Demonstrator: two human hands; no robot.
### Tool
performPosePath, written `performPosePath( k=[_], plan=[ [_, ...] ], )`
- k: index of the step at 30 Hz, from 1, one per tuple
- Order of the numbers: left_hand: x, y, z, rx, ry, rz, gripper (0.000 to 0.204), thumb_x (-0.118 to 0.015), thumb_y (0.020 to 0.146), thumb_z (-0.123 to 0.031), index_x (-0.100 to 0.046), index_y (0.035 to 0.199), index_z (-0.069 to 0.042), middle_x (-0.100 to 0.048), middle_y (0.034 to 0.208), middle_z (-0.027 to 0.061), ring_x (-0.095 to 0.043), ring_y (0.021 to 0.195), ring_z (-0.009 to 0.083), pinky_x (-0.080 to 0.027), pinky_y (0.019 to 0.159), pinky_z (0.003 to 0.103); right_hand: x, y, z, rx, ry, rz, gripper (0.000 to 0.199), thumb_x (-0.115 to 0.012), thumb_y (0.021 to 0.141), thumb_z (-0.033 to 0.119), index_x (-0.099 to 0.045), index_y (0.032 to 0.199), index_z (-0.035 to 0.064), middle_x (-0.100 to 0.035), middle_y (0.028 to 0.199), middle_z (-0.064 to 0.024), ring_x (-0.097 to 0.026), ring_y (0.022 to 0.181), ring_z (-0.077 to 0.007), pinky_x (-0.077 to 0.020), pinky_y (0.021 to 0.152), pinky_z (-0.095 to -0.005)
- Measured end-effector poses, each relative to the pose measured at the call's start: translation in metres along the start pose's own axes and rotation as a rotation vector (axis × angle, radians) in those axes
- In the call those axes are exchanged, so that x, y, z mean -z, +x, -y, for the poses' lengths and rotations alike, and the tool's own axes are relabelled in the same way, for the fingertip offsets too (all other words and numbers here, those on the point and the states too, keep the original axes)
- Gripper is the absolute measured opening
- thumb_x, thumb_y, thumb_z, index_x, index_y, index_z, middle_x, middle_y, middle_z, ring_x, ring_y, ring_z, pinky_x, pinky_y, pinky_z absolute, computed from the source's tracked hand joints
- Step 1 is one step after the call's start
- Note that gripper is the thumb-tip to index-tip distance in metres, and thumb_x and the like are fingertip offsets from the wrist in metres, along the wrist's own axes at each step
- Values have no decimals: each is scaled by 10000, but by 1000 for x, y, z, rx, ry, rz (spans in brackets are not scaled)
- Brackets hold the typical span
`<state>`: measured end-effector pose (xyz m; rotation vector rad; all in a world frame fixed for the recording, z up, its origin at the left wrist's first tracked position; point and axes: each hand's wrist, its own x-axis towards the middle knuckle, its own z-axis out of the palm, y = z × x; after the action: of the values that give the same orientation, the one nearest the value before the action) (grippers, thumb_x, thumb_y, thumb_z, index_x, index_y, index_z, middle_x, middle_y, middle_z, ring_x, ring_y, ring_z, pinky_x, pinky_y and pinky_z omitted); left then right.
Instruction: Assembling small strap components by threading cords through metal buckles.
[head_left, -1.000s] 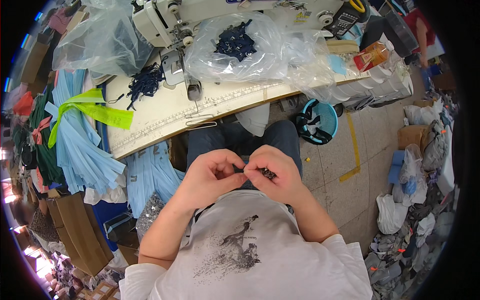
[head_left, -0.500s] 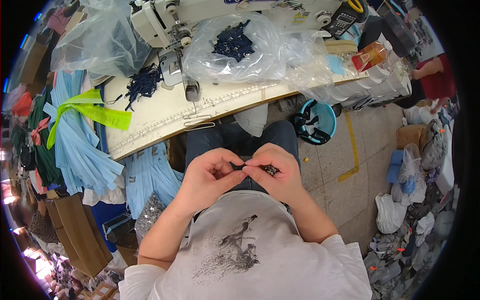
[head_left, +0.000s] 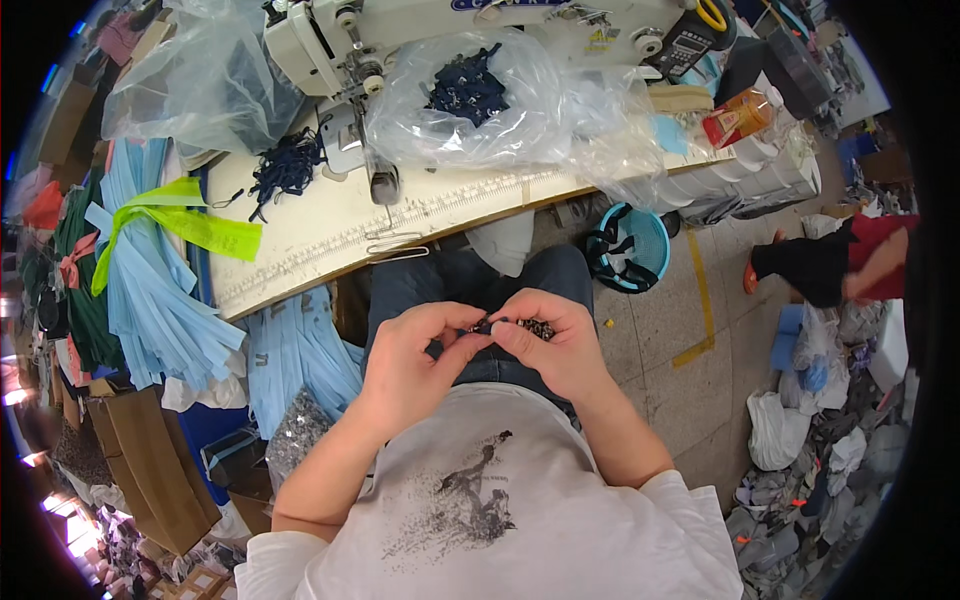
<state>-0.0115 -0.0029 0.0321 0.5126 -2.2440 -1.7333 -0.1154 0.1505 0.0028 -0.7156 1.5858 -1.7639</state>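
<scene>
A small dark piece is pinched between the closed fingertips of the left hand and the right hand, near side of the table, while shiny bits are held in the right hand's curled fingers and could be spilled if these are loosened.

Bright, even light; glare lower left; clear bag glinting; edges bent, corners black.
</scene>
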Motion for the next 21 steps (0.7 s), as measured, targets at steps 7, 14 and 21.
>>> performPosePath(
  k=[7, 14, 21],
  plan=[
    [4, -4, 17, 32, -47, 116, 227, -679, 814, 77, -628, 1030, 31, -679, 927, 100, -654, 809, 134, -515, 693, 229, 4, 1, 5, -192, 320, -148, 83, -661, 894, 71, -652, 951, 11, -581, 751, 32, -450, 592, -17, -336, 506, -181],
    [-1, -3, 12, 75, -475, 180, 280, -606, 850, 128, -586, 1116, 43, -653, 1030, 115, -667, 936, 178, -526, 769, 239, 3, 7, 1, -223, 555, -202, 88, -642, 913, 92, -631, 965, 21, -523, 685, 48, -360, 493, -2, -233, 417, -182],
    [-3, -2, 4, 141, -649, 189, 231, -625, 860, 80, -583, 1082, 31, -661, 999, 114, -659, 866, 143, -515, 704, 228, -1, 6, 12, -199, 380, -175, 91, -655, 910, 108, -635, 939, 24, -545, 709, 57, -360, 517, 15, -251, 432, -176]
  ],
)
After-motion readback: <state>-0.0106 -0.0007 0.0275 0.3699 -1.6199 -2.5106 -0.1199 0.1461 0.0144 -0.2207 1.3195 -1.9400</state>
